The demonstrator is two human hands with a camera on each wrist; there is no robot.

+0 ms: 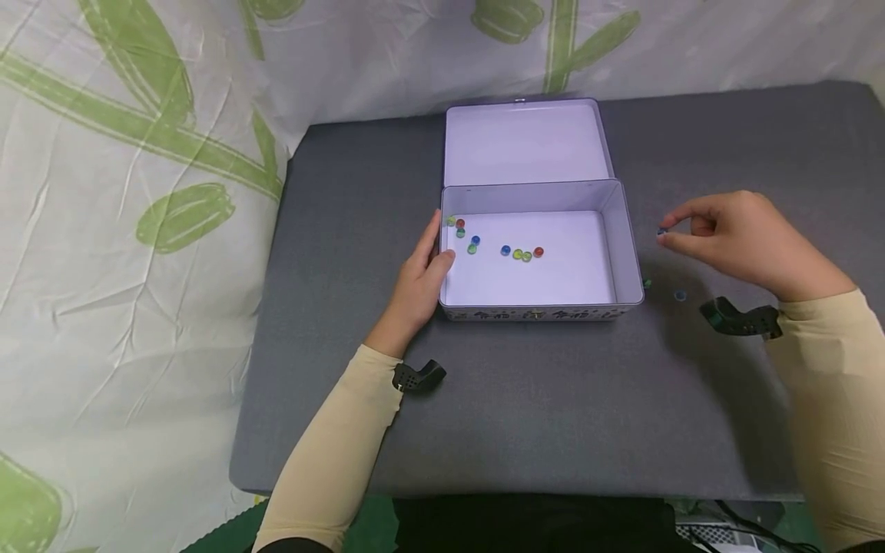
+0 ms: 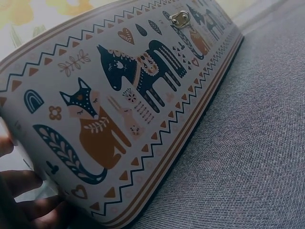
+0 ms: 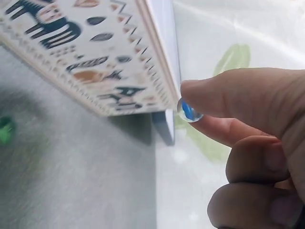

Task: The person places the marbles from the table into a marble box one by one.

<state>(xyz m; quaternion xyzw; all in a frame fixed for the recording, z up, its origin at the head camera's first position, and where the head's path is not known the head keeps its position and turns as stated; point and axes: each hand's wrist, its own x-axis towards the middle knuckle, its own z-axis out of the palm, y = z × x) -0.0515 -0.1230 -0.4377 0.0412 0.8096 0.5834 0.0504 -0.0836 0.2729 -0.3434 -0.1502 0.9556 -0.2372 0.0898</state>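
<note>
An open tin box point(image 1: 535, 197) with a pale inside stands on the grey table; animal figures decorate its outer side. My left hand point(image 1: 412, 296) grips its left wall, thumb over the rim and fingers along the outside. In the left wrist view, fingertips point(image 2: 21, 183) lie against the box's end. To the right of the box, my right hand point(image 1: 750, 242) pinches a clear marble with a blue swirl point(image 3: 189, 112) between thumb and index finger, above the table. Several blue, green, yellow-green and red marbles point(image 1: 518, 254) lie on the box floor, toward its left and middle.
On the table right of the box lie a blue marble point(image 1: 681, 296) and a green marble point(image 1: 647, 284), the latter close against the box. The lid point(image 1: 525, 146) is folded back behind the box. A leaf-patterned white sheet point(image 1: 373, 61) hangs along the back and left.
</note>
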